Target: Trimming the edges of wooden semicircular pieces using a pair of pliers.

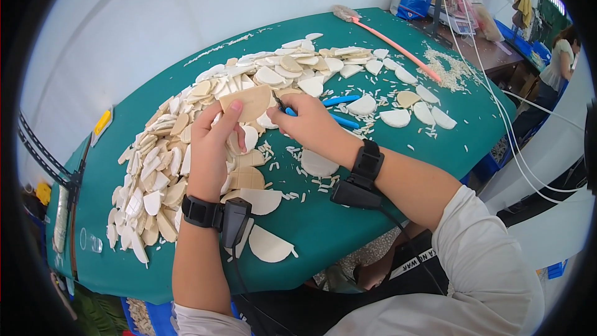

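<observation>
My left hand (pixel 213 134) pinches a beige, flat foam-like piece (pixel 249 102) between thumb and fingers, above a large heap of similar pieces. Closed around a pair of blue-handled pliers (pixel 341 100) is my right hand (pixel 305 121). The dark jaws of the pliers meet the right edge of the beige piece; whether they grip it is too small to tell. The blue handles stick out, spread apart, beyond the right hand. Beneath my hands lie a round white piece (pixel 319 163) and a half-round white piece (pixel 261 200) with small white offcuts around them.
The heap (pixel 168 168) of white and beige pieces covers the left and back of the green table (pixel 398 162). Back right lie a pink-handled brush (pixel 398 46) and scattered offcuts (pixel 451 68). A clear cup (pixel 91 241) lies at left. White cables hang at right; another person (pixel 556 74) is beyond.
</observation>
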### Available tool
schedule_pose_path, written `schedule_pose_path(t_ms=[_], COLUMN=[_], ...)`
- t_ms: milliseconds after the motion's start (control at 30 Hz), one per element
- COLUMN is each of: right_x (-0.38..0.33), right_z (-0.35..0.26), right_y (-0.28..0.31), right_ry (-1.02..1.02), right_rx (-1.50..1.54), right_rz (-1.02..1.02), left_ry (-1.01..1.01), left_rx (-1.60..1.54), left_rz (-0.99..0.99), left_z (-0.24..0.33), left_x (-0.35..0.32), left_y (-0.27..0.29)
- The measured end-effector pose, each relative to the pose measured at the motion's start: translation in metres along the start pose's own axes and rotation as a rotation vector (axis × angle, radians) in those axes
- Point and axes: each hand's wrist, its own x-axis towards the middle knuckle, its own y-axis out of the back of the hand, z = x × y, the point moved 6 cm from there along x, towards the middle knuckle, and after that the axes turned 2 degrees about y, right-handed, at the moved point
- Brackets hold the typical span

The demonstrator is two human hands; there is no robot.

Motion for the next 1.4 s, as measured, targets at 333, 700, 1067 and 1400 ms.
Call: schedule_pose_path(t_ms=[333,700,1067,1400], right_x=[0.0,0.001,0.001,-0.001], right_z=[0.002,0.005,0.004,-0.005], right_y=[0.0,0.001,0.004,-0.009], right_ry=[-0.063,-0.081,-0.082,0.237], right_rx=[0.023,0.045,-0.104,-0.188], right_rz=[-0.022,-0.033,0.011,-0.108], left_ry=[-0.016,-0.009,0.026,-0.042], left_rx=[-0.002,-0.006,0.0,-0.243], left_rz=[-0.008,-0.018,-0.021,0.192], left_z=[-0.003,0.001,-0.008,0.001], left_x=[0.001,-0.001,0.0,0.004], left_y=[0.001,-0.004,-0.005,0.019])
